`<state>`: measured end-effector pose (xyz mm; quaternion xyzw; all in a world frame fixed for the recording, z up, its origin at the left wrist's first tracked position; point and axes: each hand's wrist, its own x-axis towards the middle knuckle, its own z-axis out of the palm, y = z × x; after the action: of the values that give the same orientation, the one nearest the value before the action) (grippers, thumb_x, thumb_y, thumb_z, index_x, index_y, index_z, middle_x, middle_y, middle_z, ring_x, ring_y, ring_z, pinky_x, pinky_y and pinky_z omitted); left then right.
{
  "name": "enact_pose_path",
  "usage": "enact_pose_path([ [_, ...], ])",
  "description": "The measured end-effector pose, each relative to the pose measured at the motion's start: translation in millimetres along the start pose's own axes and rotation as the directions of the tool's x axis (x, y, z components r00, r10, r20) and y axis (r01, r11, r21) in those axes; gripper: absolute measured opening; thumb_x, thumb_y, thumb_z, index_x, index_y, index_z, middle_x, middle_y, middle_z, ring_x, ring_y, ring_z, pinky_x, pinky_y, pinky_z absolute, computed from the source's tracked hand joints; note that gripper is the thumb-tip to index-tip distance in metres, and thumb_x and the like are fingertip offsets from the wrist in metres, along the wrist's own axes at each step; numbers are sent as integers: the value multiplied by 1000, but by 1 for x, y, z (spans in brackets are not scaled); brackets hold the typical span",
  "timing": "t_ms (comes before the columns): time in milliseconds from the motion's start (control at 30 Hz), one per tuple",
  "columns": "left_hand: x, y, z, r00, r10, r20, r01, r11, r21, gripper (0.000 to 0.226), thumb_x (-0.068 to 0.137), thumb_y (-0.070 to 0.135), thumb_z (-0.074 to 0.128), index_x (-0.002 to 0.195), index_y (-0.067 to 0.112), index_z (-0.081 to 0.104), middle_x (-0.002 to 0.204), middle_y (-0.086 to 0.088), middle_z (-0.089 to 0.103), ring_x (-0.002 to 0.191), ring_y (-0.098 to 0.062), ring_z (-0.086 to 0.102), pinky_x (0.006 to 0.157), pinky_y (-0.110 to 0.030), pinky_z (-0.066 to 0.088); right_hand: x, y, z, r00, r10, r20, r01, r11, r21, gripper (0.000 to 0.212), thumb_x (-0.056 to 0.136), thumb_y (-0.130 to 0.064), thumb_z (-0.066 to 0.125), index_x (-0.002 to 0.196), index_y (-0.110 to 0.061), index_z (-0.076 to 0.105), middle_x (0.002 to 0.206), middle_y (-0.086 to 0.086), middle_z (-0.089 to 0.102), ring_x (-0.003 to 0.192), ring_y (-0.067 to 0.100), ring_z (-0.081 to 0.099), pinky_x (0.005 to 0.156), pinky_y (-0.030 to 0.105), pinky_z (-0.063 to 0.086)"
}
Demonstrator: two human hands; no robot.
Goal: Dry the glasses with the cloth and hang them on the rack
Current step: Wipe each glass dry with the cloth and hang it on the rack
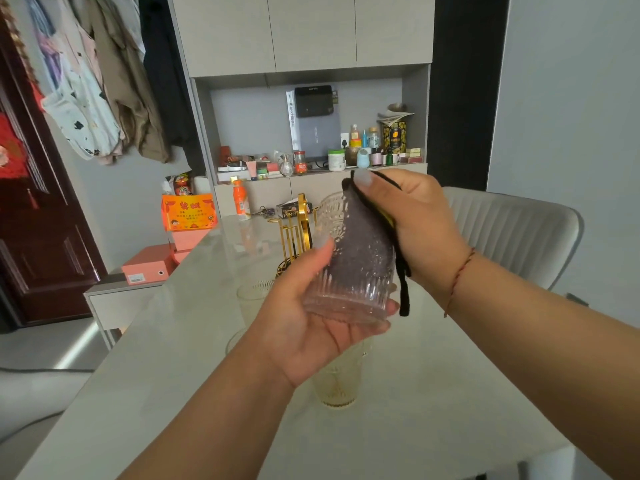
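Note:
My left hand [308,317] grips a clear ribbed glass [349,289] by its base, tilted with the mouth pointing away and up. A dark cloth [363,244] is stuffed inside the glass and folds over its rim. My right hand [412,226] pinches the cloth at the rim, thumb on top. Behind the glass stands the gold wire rack [294,230] on the table. Two more clear glasses stand on the table, one [254,296] left of my left hand and one [341,386] below it.
The pale marble table [433,393] stretches from me to the wall cabinet. An orange bottle [240,199] and orange boxes [188,211] sit at its far left. A grey chair [512,233] stands at the right. Cluttered shelves lie behind.

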<state>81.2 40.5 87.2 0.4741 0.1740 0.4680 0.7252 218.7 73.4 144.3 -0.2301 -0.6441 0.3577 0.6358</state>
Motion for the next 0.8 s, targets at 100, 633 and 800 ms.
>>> enact_pose_path([
  [100, 4, 4, 3, 984, 61, -168, -16, 967, 255, 58, 61, 47, 80, 107, 14, 72, 101, -11, 74, 84, -26, 73, 69, -38, 59, 4, 2, -1, 997, -70, -25, 67, 991, -116, 56, 81, -29, 70, 67, 20, 47, 62, 35, 46, 56, 26, 43, 53, 35, 39],
  [633, 10, 3, 6, 985, 78, -155, -14, 926, 377, 75, 45, 47, 91, 109, 14, 69, 102, -8, 76, 91, -23, 73, 76, -38, 59, 1, 9, -4, 994, -78, 75, 91, 977, -192, 53, 80, -30, 67, 61, 15, 46, 57, 29, 44, 51, 24, 39, 47, 33, 33],
  [800, 7, -1, 1, 989, 109, -99, -62, 915, 398, 47, 53, 27, 84, 98, 17, 74, 95, -10, 75, 85, -23, 72, 71, -34, 58, -8, 10, -5, 975, -179, 129, 204, 955, -215, 61, 75, -39, 61, 60, 17, 45, 54, 33, 39, 48, 28, 36, 45, 34, 30],
])
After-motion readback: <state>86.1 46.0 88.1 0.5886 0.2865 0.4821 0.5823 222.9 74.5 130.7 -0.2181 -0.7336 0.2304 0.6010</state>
